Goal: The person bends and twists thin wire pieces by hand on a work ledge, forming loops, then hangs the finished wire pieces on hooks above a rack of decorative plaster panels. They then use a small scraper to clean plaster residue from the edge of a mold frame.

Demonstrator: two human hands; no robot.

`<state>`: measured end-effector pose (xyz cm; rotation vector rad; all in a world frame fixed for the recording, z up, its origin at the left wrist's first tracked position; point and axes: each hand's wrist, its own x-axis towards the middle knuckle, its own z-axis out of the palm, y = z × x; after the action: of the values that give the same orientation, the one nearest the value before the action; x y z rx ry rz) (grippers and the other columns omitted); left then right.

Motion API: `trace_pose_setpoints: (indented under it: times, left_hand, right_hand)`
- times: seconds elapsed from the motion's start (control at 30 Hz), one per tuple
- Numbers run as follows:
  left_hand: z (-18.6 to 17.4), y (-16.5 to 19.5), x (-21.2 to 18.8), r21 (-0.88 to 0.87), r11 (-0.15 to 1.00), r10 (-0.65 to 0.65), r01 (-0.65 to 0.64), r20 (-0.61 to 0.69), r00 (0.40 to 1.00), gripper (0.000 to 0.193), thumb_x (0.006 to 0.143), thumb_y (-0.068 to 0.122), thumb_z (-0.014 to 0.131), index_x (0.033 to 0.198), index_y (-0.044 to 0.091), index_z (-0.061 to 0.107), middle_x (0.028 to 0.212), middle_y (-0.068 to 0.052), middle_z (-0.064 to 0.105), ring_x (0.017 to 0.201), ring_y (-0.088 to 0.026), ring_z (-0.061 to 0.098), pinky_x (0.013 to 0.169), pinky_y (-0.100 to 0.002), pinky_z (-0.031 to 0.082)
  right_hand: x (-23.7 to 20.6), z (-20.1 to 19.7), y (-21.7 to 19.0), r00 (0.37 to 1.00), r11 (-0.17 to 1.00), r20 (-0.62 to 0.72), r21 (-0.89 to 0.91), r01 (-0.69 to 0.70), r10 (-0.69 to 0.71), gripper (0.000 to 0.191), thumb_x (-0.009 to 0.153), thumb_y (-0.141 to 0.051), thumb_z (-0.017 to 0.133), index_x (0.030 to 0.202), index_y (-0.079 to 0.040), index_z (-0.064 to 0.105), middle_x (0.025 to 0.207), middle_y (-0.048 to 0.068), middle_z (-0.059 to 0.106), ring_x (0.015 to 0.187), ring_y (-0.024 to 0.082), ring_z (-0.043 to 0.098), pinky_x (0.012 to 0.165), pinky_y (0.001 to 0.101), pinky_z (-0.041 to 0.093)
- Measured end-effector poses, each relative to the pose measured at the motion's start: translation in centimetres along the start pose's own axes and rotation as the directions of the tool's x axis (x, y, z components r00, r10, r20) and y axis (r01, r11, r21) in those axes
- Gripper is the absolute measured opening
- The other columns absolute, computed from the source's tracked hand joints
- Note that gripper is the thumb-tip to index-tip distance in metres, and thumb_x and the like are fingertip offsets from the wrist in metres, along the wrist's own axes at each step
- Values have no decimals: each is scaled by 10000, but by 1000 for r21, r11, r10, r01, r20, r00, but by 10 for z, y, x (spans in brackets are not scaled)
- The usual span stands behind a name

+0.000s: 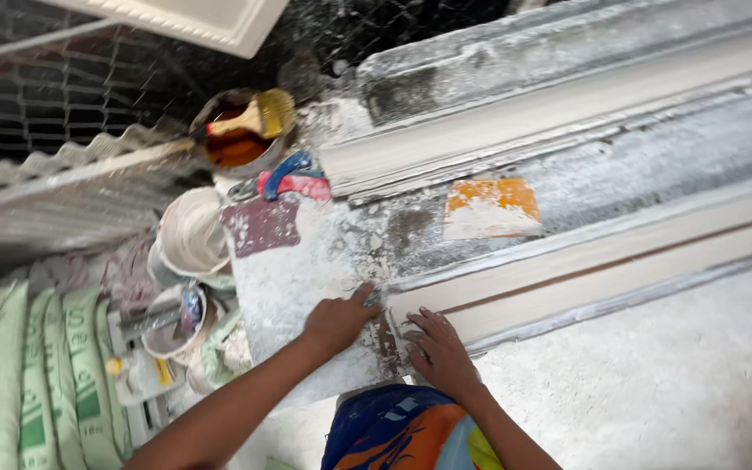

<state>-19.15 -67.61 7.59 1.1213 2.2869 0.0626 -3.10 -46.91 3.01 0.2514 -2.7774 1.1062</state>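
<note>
A: Which is the largest element, and how does it lie?

B: The plaster-dusted workbench (324, 287) carries a long white cornice moulding (602, 270); its long axis runs from the near end, low at centre, up and away to the right edge.

A: Where do the hands sit?

B: Both rest at that near end. The left hand (338, 320) lies loosely curled, one finger extended to the moulding's end; the right hand (439, 348) lies flat, fingers spread on the plaster, grasping nothing.

A: Which step does this appear to be?

B: Judged from the pose, feeling or dressing the end face. Next likely calls for a tool: the orange-stained scraper (491, 209) or the maroon-bladed scraper (263, 222).

A: Smaller items?

B: A tin with a brush (241, 130).
</note>
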Motion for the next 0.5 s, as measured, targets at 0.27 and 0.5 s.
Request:
trace_pose_setpoints:
  times: [0.27,0.5]
  left_hand:
    - [-8,37,77,16,971,238,-238,-18,971,488,923,77,574,1359,296,600,1639,-91,354,912,-327,741,750,-445,599]
    - [-12,15,50,48,992,107,-115,150,983,611,923,49,533,1411,417,525,1683,-28,224,926,-297,742,729,-439,606]
  right_hand:
    - [-22,-66,60,852,771,-355,-384,-508,385,440,979,-281,548,1364,-69,575,1497,276,453,1441,481,361,1171,615,277]
    - [-2,-107,96,653,508,-489,-412,-757,577,626,1007,-426,408,1569,-153,394,1652,254,238,1527,504,134,1194,654,85]
